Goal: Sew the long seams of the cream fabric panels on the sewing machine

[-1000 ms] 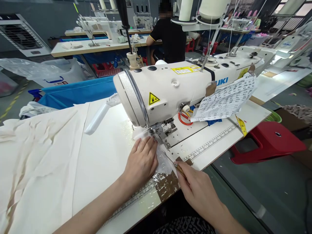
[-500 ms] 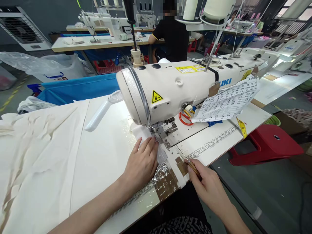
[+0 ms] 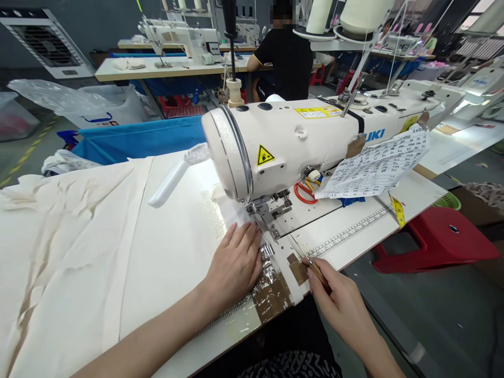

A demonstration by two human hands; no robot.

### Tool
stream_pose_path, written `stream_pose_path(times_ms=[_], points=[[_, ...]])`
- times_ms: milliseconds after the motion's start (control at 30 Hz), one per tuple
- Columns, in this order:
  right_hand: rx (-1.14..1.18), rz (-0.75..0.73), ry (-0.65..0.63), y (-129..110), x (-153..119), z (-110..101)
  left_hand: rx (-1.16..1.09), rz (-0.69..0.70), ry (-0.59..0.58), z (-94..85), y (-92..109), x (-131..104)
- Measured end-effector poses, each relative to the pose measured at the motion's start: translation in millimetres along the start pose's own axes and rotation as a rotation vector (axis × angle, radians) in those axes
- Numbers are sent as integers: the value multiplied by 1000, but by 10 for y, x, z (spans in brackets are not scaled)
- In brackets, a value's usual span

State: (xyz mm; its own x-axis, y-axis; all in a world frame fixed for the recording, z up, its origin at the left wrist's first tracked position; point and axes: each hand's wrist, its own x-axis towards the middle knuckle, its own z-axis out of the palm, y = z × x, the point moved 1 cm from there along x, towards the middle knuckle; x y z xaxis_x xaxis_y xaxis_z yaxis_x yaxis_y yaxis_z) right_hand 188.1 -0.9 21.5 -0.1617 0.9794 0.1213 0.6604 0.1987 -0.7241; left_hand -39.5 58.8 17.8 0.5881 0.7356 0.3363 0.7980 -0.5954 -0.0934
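A white sewing machine (image 3: 283,149) stands over the table, its needle area just beyond my left hand (image 3: 236,262). That hand lies flat with its fingers stretched over a small piece of white fabric (image 3: 233,211) beside the presser foot. My right hand (image 3: 334,294) grips the wooden handle of a thin pointed tool (image 3: 318,274) near the front edge; the metal tip points toward the machine plate. Beneath, a white strip (image 3: 289,275) runs to the table's edge over brown tape (image 3: 271,300).
Large cream fabric (image 3: 74,252) covers the left of the table. A handwritten sheet (image 3: 374,165) hangs on the machine, with a yellow measuring tape (image 3: 397,210) near the right edge. A red stool (image 3: 444,236) stands at the right. A person (image 3: 291,58) sits beyond the machine.
The whole view has shifted slightly, so the machine and table appear farther right. The clear piece beside my left fingers no longer shows. Both hands keep nearly the same pose.
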Motion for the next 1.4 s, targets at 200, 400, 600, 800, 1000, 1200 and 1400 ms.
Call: stream_pose_path(times_ms=[200, 400, 600, 800, 1000, 1200, 1400], points=[[33, 34, 53, -24, -15, 17, 8, -2, -2, 12, 3, -3], [158, 15, 58, -93, -11, 91, -14, -8, 9, 64, -36, 10], [198, -255, 67, -241, 121, 248, -52, -33, 20, 94, -108, 46], [-49, -452, 117, -364, 336, 465, -148, -110, 8, 100, -158, 94], [-362, -487, 162, -418, 465, 562, -188, -67, 43, 115, -201, 96], [-462, -464, 121, -440, 517, 582, -196, -68, 63, 98, -212, 100], [-518, -445, 109, -433, 539, 615, -184, -85, 52, 102, -209, 97]])
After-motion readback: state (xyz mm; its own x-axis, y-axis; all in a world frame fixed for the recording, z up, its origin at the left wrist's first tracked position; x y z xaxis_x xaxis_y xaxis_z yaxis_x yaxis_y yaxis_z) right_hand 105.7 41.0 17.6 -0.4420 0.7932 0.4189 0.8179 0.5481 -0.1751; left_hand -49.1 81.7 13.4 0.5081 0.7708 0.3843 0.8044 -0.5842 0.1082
